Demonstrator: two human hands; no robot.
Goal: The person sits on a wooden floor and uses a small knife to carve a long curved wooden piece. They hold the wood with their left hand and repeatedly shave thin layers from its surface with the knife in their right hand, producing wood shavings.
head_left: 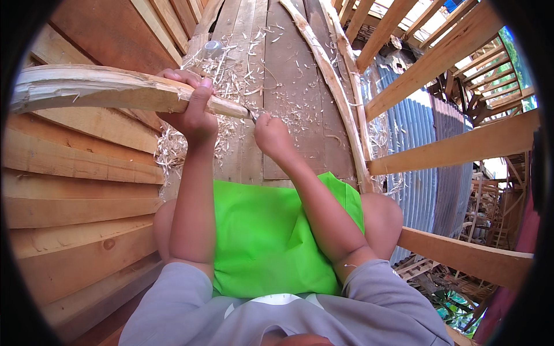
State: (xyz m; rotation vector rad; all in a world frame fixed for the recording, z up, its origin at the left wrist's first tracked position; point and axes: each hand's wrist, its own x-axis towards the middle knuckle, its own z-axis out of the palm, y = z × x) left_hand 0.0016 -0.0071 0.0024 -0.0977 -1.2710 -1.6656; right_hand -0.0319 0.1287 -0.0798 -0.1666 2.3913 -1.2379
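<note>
A long, pale, curved piece of wood reaches in from the far left and tapers to a narrow tip near the middle. My left hand is closed around it close to the thin end, thumb on top. In my closed right hand is a small knife, its handle hidden by the fingers. Only a short dark part of the blade shows, against the wood's tip. Below my hands a bright green cloth covers my lap. Curled wood shavings lie scattered over the plank floor beyond.
Two long peeled poles lie along the floor's right side. A plank wall stands close on my left, and wooden rails run on my right before corrugated metal sheets. A clear round container sits among the shavings.
</note>
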